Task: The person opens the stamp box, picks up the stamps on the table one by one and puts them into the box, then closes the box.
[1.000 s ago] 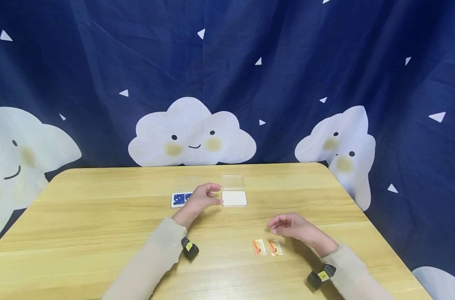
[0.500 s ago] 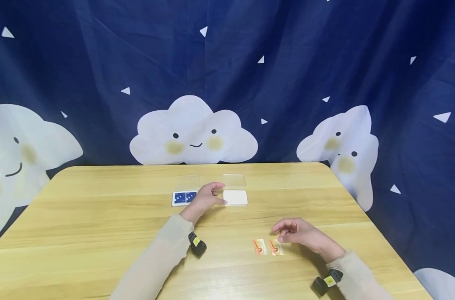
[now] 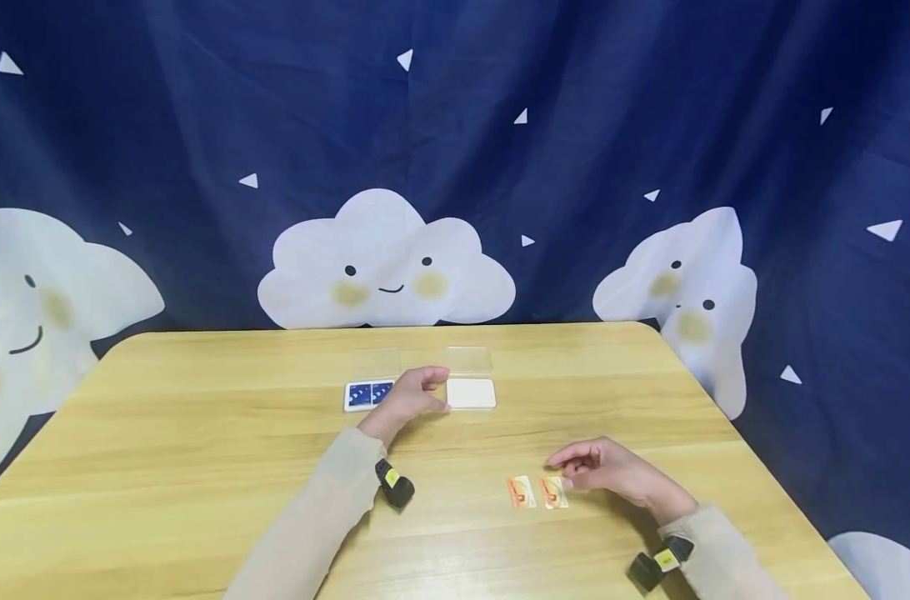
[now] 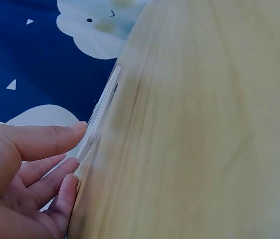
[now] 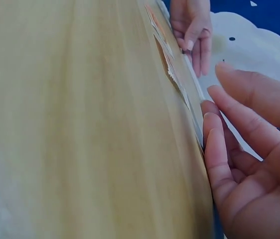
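My left hand (image 3: 407, 396) is at the left side of a shallow white case (image 3: 471, 394), its thumb right at the near left corner. The clear lid (image 3: 468, 360) of this case lies folded back. In the left wrist view, thumb and fingers are spread apart around the end of a thin clear case edge (image 4: 100, 107). My right hand (image 3: 620, 471) hovers low over the table, fingers loosely bent, thumb tip at the right edge of a small orange-and-white flat packet (image 3: 553, 492). A matching packet (image 3: 521, 492) lies left of it. The right wrist view shows a serrated packet edge (image 5: 171, 72).
Left of my left hand lies a second white case (image 3: 346, 407) with two dark blue packets (image 3: 359, 395) in it, its clear lid (image 3: 376, 362) folded back. Everything rests on a wooden table (image 3: 200, 467). A dark blue curtain (image 3: 455, 150) with clouds hangs behind the far edge.
My right hand has come down and slightly right, its thumb now at the right packet's edge. The left hand has shifted slightly right along the white case. The packets stay in place.
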`<state>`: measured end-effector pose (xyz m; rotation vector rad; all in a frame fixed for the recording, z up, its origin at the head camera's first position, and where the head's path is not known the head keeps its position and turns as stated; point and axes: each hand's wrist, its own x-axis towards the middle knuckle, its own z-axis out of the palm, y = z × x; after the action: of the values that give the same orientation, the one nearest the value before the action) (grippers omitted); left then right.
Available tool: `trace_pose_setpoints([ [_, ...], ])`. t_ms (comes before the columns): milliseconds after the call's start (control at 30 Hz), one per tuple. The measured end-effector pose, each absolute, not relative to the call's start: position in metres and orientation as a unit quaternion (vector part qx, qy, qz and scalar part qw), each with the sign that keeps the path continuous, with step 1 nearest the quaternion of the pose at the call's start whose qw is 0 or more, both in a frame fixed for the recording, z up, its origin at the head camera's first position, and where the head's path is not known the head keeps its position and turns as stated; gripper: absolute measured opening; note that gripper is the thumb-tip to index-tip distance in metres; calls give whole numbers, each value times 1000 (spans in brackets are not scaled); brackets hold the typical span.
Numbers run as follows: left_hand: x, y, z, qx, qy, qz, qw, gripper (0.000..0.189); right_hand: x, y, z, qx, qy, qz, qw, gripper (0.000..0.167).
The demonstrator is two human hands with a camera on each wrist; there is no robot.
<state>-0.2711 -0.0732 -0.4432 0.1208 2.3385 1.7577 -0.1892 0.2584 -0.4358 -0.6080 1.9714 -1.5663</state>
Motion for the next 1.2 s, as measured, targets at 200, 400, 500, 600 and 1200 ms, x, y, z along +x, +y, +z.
trace_pose_setpoints([
  [200, -271, -71, -443, 39, 804, 585, 102, 64, -190, 259, -439, -239, 734, -580, 261, 39],
  [400, -270, -69, -444, 34, 810, 577, 95, 63, -191, 258, -441, -263, 769, -536, 228, 33],
  [500, -269, -69, -443, 30, 815, 572, 93, 62, -191, 257, -441, -265, 790, -511, 214, 29],
  [600, -268, -68, -442, 27, 818, 568, 90, 61, -190, 256, -439, -262, 799, -500, 208, 28],
  [1200, -269, -67, -442, 24, 822, 563, 82, 59, -187, 252, -435, -271, 811, -483, 189, 18],
])
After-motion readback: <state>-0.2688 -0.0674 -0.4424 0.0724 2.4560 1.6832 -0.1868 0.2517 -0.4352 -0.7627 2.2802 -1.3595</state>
